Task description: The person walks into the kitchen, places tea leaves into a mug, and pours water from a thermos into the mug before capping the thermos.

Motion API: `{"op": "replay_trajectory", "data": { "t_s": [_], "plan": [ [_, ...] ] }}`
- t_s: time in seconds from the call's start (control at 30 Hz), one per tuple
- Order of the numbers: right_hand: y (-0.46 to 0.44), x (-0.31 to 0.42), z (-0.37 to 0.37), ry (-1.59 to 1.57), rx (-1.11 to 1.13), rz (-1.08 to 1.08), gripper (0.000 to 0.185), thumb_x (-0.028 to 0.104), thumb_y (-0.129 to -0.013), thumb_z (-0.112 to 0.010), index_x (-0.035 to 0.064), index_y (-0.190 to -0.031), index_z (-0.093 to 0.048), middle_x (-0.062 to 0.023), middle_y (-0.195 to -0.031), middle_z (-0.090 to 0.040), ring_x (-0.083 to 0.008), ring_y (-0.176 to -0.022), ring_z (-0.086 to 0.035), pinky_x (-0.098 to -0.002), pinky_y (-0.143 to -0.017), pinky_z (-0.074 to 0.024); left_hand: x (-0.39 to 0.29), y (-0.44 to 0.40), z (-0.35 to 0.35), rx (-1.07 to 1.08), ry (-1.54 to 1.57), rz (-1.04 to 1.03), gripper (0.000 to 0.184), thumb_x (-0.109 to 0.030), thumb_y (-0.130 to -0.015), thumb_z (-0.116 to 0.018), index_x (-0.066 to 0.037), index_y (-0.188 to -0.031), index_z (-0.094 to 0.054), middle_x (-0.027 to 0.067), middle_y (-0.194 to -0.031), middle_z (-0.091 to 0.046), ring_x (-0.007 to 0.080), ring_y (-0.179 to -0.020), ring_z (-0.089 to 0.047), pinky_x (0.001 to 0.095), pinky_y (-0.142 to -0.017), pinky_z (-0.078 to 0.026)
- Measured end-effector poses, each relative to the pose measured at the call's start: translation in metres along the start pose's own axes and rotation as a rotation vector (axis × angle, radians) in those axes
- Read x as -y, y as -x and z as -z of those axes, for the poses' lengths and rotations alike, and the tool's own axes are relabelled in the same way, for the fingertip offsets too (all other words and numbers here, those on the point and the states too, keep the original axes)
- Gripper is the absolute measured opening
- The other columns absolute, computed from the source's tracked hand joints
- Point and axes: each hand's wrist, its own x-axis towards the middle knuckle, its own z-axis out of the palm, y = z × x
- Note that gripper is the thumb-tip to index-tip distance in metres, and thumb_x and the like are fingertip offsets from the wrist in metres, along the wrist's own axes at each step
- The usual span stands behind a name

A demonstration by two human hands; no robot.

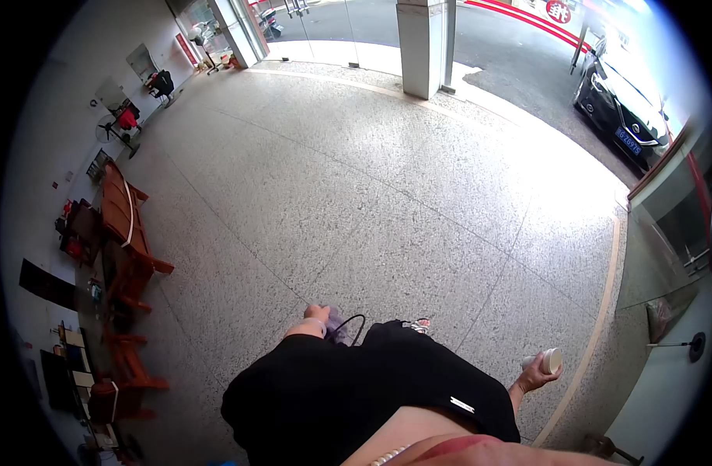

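My right hand (537,376) is closed around a white cup (552,360), held out at the right side of my body. The cup looks tilted, and what is in it does not show. On the other side, my left hand (318,313) hangs low in front of me with curled fingers and a pale band at the wrist. A soft greyish-purple thing (339,329) is at its fingers, with a thin black loop (361,329) standing out from it. My black clothing hides the lower part of this thing. One sandalled foot (422,325) shows on the speckled floor (317,194).
Wooden benches (128,210) line the left wall, with a fan (111,130) and a dark chair (163,84) farther along. A square pillar (422,46) stands at the glass front. Outside, a black car (624,105) is parked. A glass door (678,202) is at the right.
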Motion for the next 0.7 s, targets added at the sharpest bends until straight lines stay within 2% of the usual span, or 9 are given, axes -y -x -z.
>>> {"op": "replay_trajectory", "data": {
  "t_s": [0.1,0.23,0.3,0.37,0.4,0.5,0.53,0.6,0.7],
  "plan": [
    [-0.037,0.006,-0.028,0.079,0.03,-0.106,0.067,0.026,-0.072,-0.071,0.0101,-0.122,-0.029,-0.019,-0.119,-0.042,-0.0355,-0.104,-0.051,-0.0456,-0.085,-0.0483,-0.14,-0.009,0.003,0.007,0.113,-0.267,0.04,-0.039,-0.07,-0.056,-0.003,-0.086,-0.065,0.0199,-0.09,-0.062,0.0339,-0.089,-0.059,0.0396,-0.079,-0.046],
    [-0.08,-0.016,-0.06,0.093,0.033,-0.191,0.069,0.028,-0.071,-0.072,0.011,-0.123,-0.03,-0.0187,-0.118,-0.044,-0.035,-0.102,-0.052,-0.045,-0.083,-0.0495,-0.33,0.018,0.001,0.026,0.351,-0.526,0.043,-0.045,-0.072,-0.059,-0.004,-0.087,-0.064,0.0167,-0.086,-0.063,0.0307,-0.081,-0.061,0.0374,-0.07,-0.046],
    [-0.101,-0.045,-0.083,0.081,0.023,-0.202,0.07,0.027,-0.07,-0.073,0.0103,-0.123,-0.03,-0.0186,-0.117,-0.045,-0.0343,-0.102,-0.052,-0.0442,-0.082,-0.049,-0.41,0.024,-0.005,0.152,0.33,-0.709,0.037,-0.038,-0.073,-0.064,-0.006,-0.089,-0.063,0.0152,-0.087,-0.064,0.0276,-0.081,-0.061,0.0352,-0.072,-0.047],
    [-0.132,-0.059,-0.103,0.139,0.013,-0.204,0.071,0.025,-0.069,-0.074,0.0096,-0.123,-0.031,-0.0178,-0.116,-0.045,-0.033,-0.102,-0.052,-0.0421,-0.083,-0.048,-0.474,0.051,-0.009,0.14,0.44,-0.767,0.034,-0.038,-0.073,-0.064,-0.007,-0.088,-0.063,0.0151,-0.085,-0.064,0.0276,-0.08,-0.061,0.035,-0.071,-0.047],
    [-0.149,-0.056,-0.111,0.168,0.009,-0.231,0.073,0.024,-0.068,-0.075,0.0098,-0.124,-0.031,-0.0172,-0.116,-0.045,-0.0325,-0.102,-0.052,-0.0414,-0.083,-0.0475,-0.495,0.065,-0.01,0.133,0.49,-0.791,0.033,-0.037,-0.073,-0.064,-0.007,-0.087,-0.063,0.0151,-0.084,-0.064,0.0277,-0.08,-0.061,0.0348,-0.071,-0.047],
    [-0.202,-0.111,-0.155,0.157,-0.003,-0.086,0.073,0.025,-0.067,-0.075,0.0107,-0.124,-0.031,-0.0162,-0.117,-0.045,-0.0323,-0.103,-0.051,-0.0414,-0.084,-0.0469,-0.522,0.047,-0.082,0.026,0.394,-0.788,0.033,-0.038,-0.073,-0.066,-0.008,-0.085,-0.062,0.0145,-0.081,-0.063,0.027,-0.077,-0.061,0.0343,-0.069,-0.048],
    [-0.223,-0.111,-0.166,0.113,0.035,-0.125,0.072,0.026,-0.068,-0.074,0.0105,-0.124,-0.031,-0.0162,-0.117,-0.045,-0.0323,-0.103,-0.051,-0.0413,-0.085,-0.0465,-0.526,0.057,-0.089,0.007,0.318,-0.741,0.034,-0.038,-0.072,-0.066,-0.007,-0.085,-0.062,0.0145,-0.081,-0.063,0.0271,-0.076,-0.061,0.0346,-0.069,-0.048],
    [-0.266,-0.113,-0.189,0.059,0.082,-0.162,0.071,0.026,-0.069,-0.074,0.0105,-0.124,-0.031,-0.0164,-0.118,-0.045,-0.0323,-0.103,-0.051,-0.0412,-0.085,-0.0464,-0.533,0.083,-0.085,0.243,0.267,-0.479,0.034,-0.038,-0.072,-0.066,-0.007,-0.084,-0.062,0.0154,-0.08,-0.063,0.0276,-0.075,-0.061,0.0352,-0.069,-0.048],
    [-0.335,-0.109,-0.224,0.04,0.118,-0.139,0.07,0.027,-0.071,-0.073,0.0099,-0.124,-0.031,-0.0174,-0.118,-0.045,-0.0333,-0.102,-0.052,-0.0412,-0.084,-0.0475,-0.509,0.056,-0.137,0.047,-0.005,-0.569,0.034,-0.038,-0.07,-0.066,-0.006,-0.082,-0.064,0.0157,-0.079,-0.063,0.0283,-0.074,-0.061,0.0364,-0.068,-0.048]
  ]
}}
